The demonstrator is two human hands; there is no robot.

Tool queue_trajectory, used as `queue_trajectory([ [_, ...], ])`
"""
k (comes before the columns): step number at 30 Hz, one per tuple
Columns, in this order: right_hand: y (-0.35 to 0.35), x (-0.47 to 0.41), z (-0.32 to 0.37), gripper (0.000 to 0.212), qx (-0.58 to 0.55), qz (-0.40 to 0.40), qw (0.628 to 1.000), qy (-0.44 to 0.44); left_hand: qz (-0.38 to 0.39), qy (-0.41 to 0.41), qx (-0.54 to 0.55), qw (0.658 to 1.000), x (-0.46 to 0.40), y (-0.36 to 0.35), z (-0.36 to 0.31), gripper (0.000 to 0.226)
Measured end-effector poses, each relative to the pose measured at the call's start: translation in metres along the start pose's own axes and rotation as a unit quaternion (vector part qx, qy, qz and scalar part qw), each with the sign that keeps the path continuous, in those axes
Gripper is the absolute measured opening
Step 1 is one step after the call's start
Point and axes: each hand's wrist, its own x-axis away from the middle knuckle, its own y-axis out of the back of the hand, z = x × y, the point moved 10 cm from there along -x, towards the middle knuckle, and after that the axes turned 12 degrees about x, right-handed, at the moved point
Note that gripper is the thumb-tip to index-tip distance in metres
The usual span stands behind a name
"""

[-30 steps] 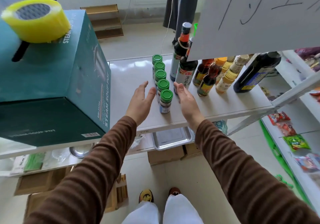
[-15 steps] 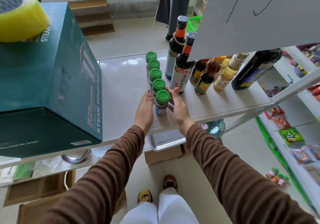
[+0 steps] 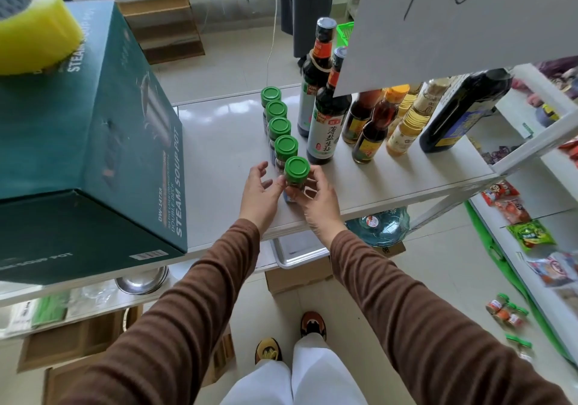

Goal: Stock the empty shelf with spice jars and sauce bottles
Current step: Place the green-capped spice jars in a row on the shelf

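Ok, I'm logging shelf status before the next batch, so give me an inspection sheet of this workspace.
Surface: white shelf, bare left of the jars.
Job's things: five green-capped spice jars in a row; sauce bottles to their right.
Clutter: steam soup pot box with yellow tape roll on top.
Grippers: left hand and right hand both grip the front jar.
Cables: thin cord hanging behind the shelf.
Surroundings: more jars on floor; snack packets on the right-hand shelves.

I had only one camera, worn on the head. It looked forward and down, close above the white shelf (image 3: 225,142).
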Motion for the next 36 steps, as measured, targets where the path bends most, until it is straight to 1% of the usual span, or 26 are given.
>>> queue_trajectory([
  [3,0.011,0.006,-0.002,0.038,-0.008,-0.020,1.000,0.001,-0.025,-0.031,-0.018,0.999,-0.007,0.006,-0.004,0.054],
  [6,0.029,0.015,-0.005,0.034,-0.014,-0.042,0.999,0.002,-0.028,-0.057,-0.045,0.997,-0.012,0.001,-0.009,0.056],
  [9,0.043,0.020,-0.008,0.035,-0.012,-0.056,0.998,0.006,-0.043,-0.082,-0.055,0.994,-0.015,-0.006,-0.014,0.056],
  [14,0.060,0.026,-0.013,0.033,-0.015,-0.084,0.996,0.001,-0.072,-0.099,-0.077,0.989,-0.022,-0.013,-0.020,0.055],
  [19,0.068,0.031,-0.019,0.034,-0.022,-0.099,0.995,-0.002,-0.091,-0.120,-0.098,0.984,-0.021,-0.013,-0.026,0.043],
  [22,0.076,0.035,-0.018,0.034,-0.026,-0.109,0.994,0.001,-0.082,-0.136,-0.096,0.983,-0.015,-0.012,-0.028,0.035],
  [25,0.088,0.040,-0.015,0.029,-0.029,-0.119,0.992,0.006,-0.053,-0.146,-0.072,0.985,0.003,-0.019,-0.033,0.032],
  [28,0.111,0.048,-0.012,0.028,-0.029,-0.135,0.990,0.004,0.016,-0.165,-0.043,0.985,0.024,-0.042,-0.044,0.033],
  [31,0.146,0.059,-0.009,0.029,-0.032,-0.169,0.985,-0.009,0.092,-0.178,-0.041,0.979,0.045,-0.079,-0.057,0.034],
  [36,0.229,0.086,-0.010,0.027,-0.024,-0.239,0.971,-0.011,0.184,-0.166,-0.018,0.969,0.072,-0.166,-0.070,0.036],
])
